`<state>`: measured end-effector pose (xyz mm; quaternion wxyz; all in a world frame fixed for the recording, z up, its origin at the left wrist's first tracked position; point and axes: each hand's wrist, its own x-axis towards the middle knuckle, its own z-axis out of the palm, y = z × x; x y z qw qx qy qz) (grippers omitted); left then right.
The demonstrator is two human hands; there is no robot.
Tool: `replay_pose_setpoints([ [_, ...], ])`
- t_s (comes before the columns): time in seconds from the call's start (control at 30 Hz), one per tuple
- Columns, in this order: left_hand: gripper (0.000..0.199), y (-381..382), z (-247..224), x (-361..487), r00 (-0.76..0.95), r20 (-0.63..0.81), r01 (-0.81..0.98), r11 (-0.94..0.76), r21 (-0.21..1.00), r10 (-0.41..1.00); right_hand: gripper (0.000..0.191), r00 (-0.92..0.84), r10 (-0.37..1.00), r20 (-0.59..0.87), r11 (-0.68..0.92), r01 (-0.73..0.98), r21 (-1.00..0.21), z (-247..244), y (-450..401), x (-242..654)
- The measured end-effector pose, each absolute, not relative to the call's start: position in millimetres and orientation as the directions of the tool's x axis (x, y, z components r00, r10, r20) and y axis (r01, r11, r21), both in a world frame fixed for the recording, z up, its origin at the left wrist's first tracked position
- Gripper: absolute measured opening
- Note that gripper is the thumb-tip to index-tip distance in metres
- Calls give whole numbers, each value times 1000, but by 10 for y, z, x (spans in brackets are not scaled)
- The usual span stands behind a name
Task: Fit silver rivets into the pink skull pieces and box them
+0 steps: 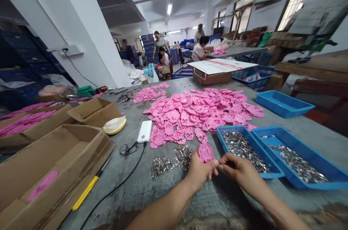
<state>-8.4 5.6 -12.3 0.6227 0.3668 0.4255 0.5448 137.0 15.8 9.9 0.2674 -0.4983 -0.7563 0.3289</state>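
My left hand (199,170) holds a pink plastic piece (205,153) upright between thumb and fingers. Close beside it, the fingertips of my right hand (236,166) are pinched together at the edge of that piece; what they hold is too small to make out. A large heap of pink pieces (190,108) lies on the grey table (122,183) beyond my hands. Two small piles of shiny metal parts (161,166) are left of my left hand. To the right, a blue tray (221,139) and a second blue tray (288,183) contain more metal parts.
Cardboard boxes (92,146) line the left side, near a yellow-handled tool (85,193). A white power bank (145,131) with a black cable lies left of the heap. Another blue tray (284,103) sits at the back right. Several people are farther back.
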Motion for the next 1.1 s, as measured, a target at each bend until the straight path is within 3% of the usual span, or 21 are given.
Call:
replay_pose_setpoints([
  [0.13, 54, 66, -142, -80, 44, -131, -328, 138, 935, 990, 10, -365, 919, 148, 356, 609, -709, 139, 139, 1354],
  [0.37, 55, 68, -156, -74, 35, -144, -353, 147, 924, 989, 21, -378, 888, 261, 448, 587, -675, 183, 110, 1381],
  [0.57, 66, 55, -154, -73, 123, -158, -468, 198, 861, 980, 18, -289, 931, 223, 351, 537, -767, 170, 129, 1427],
  [0.77, 72, 66, -199, -105, 242, -176, -565, 286, 774, 954, 39, -401, 877, 266, 429, 403, -808, 151, 138, 1386],
  [0.97, 66, 89, -208, -164, 399, -167, -573, 387, 723, 902, 43, -371, 879, 299, 440, 393, -807, 145, 129, 1421],
  [1.1, 63, 85, -195, -166, 406, -120, -605, 365, 708, 906, 43, -350, 888, 297, 426, 391, -815, 141, 137, 1449],
])
